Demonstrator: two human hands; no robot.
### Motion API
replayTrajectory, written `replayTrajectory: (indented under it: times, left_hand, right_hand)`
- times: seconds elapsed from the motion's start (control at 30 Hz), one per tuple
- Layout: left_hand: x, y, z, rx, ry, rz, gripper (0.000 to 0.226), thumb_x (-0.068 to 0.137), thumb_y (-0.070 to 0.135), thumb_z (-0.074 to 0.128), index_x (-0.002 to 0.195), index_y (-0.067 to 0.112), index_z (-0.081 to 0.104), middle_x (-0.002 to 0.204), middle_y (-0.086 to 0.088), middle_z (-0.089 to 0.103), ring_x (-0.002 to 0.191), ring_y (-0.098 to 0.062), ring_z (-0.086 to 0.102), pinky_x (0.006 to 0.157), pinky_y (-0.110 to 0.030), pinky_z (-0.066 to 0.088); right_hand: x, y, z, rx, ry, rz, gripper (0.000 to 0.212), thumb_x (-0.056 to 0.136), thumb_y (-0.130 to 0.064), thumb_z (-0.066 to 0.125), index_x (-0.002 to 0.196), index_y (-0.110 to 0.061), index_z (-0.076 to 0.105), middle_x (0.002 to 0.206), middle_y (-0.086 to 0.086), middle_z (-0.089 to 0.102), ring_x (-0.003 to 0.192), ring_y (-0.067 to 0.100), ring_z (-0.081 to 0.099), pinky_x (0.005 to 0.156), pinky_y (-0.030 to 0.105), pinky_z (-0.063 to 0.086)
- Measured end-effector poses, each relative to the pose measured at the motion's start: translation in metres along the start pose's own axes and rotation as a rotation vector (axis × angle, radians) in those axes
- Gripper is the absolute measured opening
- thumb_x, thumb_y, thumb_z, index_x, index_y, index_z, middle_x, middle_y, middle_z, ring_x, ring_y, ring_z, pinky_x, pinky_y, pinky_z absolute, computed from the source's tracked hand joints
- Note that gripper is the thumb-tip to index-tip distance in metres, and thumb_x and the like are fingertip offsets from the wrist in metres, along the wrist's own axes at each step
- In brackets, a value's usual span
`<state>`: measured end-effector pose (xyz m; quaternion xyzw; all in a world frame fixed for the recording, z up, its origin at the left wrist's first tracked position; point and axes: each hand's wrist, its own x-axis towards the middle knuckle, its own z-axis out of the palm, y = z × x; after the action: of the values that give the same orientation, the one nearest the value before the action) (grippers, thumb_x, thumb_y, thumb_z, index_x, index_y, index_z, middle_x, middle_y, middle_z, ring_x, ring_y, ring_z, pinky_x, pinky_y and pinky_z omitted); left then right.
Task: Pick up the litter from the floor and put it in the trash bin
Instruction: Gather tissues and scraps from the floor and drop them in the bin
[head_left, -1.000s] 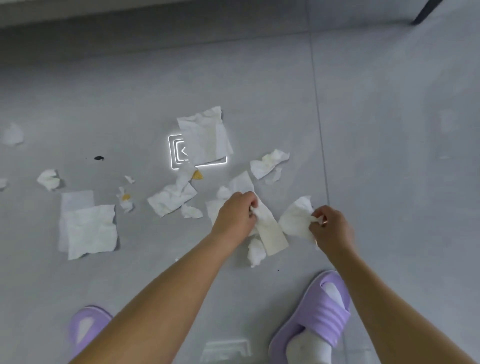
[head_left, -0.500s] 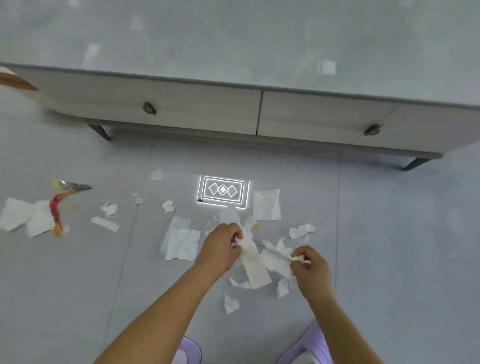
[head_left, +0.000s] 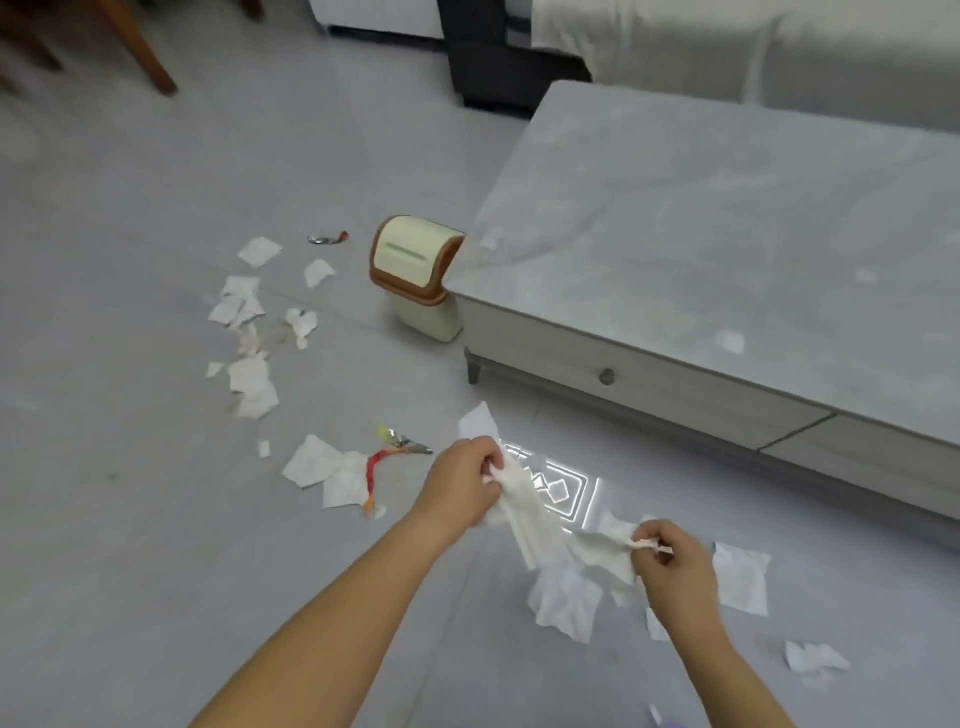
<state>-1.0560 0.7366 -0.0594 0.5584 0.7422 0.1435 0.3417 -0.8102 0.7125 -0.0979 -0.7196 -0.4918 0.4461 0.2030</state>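
Note:
My left hand (head_left: 460, 483) is closed on a long white tissue (head_left: 527, 512) held above the floor. My right hand (head_left: 675, 564) pinches another crumpled white tissue (head_left: 605, 548) beside it. Several more white tissue scraps (head_left: 252, 382) lie scattered over the grey floor to the left and below my hands (head_left: 566, 597). A red and orange wrapper (head_left: 373, 470) lies on tissues left of my left hand. The cream trash bin (head_left: 415, 275) with a brown rim and a closed lid stands on the floor at the corner of the low cabinet, well beyond both hands.
A low grey cabinet (head_left: 727, 249) with drawers fills the right side. A shiny wrapper (head_left: 327, 238) lies left of the bin. Wooden chair legs (head_left: 150, 57) stand at the top left. A dark stand (head_left: 483, 52) and a pale sofa (head_left: 779, 52) are at the back.
The view has swung left and up, bringing the trash bin into sight. Both hands have lifted off the floor, each still holding its tissue.

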Motion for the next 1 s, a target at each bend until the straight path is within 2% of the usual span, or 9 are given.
replayTrajectory:
  times: [0.13, 0.23, 0.33, 0.47, 0.6, 0.77, 0.9, 1.0]
  left_hand:
    - [0.031, -0.044, -0.063, -0.005, 0.073, -0.073, 0.018, 0.073, 0.004, 0.056, 0.083, 0.02, 0.057, 0.075, 0.006, 0.051, 0.071, -0.013, 0.049, 0.058, -0.018, 0.034]
    - [0.062, -0.069, -0.099, -0.004, 0.092, -0.086, 0.02, 0.073, 0.004, 0.057, 0.079, 0.023, 0.054, 0.07, 0.01, 0.049, 0.068, -0.012, 0.049, 0.054, -0.013, 0.034]
    - [0.1, -0.087, -0.126, 0.004, 0.082, -0.089, 0.022, 0.072, 0.003, 0.057, 0.078, 0.024, 0.053, 0.069, 0.012, 0.047, 0.064, -0.006, 0.047, 0.052, -0.01, 0.032]
    - [0.167, -0.113, -0.164, 0.007, 0.08, -0.076, 0.024, 0.071, 0.002, 0.059, 0.077, 0.024, 0.053, 0.069, 0.011, 0.048, 0.063, -0.006, 0.047, 0.056, -0.005, 0.038]
    - [0.221, -0.137, -0.195, -0.003, 0.1, -0.096, 0.022, 0.071, 0.003, 0.059, 0.078, 0.023, 0.053, 0.069, 0.011, 0.048, 0.063, -0.003, 0.047, 0.052, -0.007, 0.036]
    - [0.288, -0.166, -0.225, -0.002, 0.086, -0.085, 0.022, 0.072, 0.003, 0.058, 0.078, 0.024, 0.054, 0.072, 0.008, 0.05, 0.066, -0.009, 0.048, 0.053, -0.013, 0.035]
    - [0.35, -0.194, -0.24, 0.015, 0.051, -0.059, 0.022, 0.075, 0.005, 0.058, 0.078, 0.026, 0.053, 0.071, 0.011, 0.05, 0.064, -0.004, 0.049, 0.049, -0.01, 0.033]
    - [0.398, -0.219, -0.242, 0.024, -0.028, -0.022, 0.019, 0.077, 0.006, 0.06, 0.081, 0.024, 0.054, 0.077, 0.006, 0.054, 0.066, -0.005, 0.051, 0.053, -0.009, 0.037]
  right_hand:
    - [0.015, -0.057, 0.055, 0.039, -0.027, -0.055, 0.035, 0.073, 0.005, 0.057, 0.064, -0.029, 0.056, 0.079, 0.007, 0.061, 0.062, 0.013, 0.055, 0.052, 0.013, 0.038]
    - [0.036, -0.093, 0.091, 0.057, -0.052, -0.051, 0.036, 0.074, 0.002, 0.055, 0.062, -0.031, 0.055, 0.08, 0.005, 0.06, 0.067, 0.018, 0.055, 0.058, 0.024, 0.038]
    - [0.064, -0.123, 0.123, 0.06, -0.061, -0.033, 0.033, 0.075, 0.001, 0.055, 0.063, -0.031, 0.056, 0.081, 0.006, 0.061, 0.066, 0.022, 0.055, 0.059, 0.028, 0.039]
    - [0.108, -0.174, 0.168, 0.076, -0.056, -0.023, 0.031, 0.074, 0.002, 0.055, 0.065, -0.028, 0.058, 0.079, 0.005, 0.061, 0.064, 0.018, 0.052, 0.059, 0.026, 0.037]
    - [0.143, -0.224, 0.209, 0.057, -0.061, -0.053, 0.034, 0.076, 0.002, 0.054, 0.066, -0.029, 0.055, 0.087, 0.003, 0.057, 0.061, 0.019, 0.05, 0.058, 0.026, 0.037]
    - [0.185, -0.277, 0.263, 0.083, -0.026, -0.087, 0.04, 0.079, 0.001, 0.05, 0.064, -0.036, 0.053, 0.089, -0.001, 0.053, 0.07, 0.013, 0.053, 0.056, 0.02, 0.037]
    - [0.224, -0.305, 0.31, 0.082, 0.018, -0.072, 0.037, 0.081, 0.0, 0.049, 0.065, -0.033, 0.054, 0.091, 0.002, 0.055, 0.075, 0.019, 0.054, 0.058, 0.02, 0.038]
    - [0.255, -0.316, 0.341, 0.047, 0.112, -0.014, 0.029, 0.083, -0.002, 0.051, 0.07, -0.026, 0.059, 0.09, 0.003, 0.054, 0.078, 0.02, 0.055, 0.057, 0.017, 0.036]
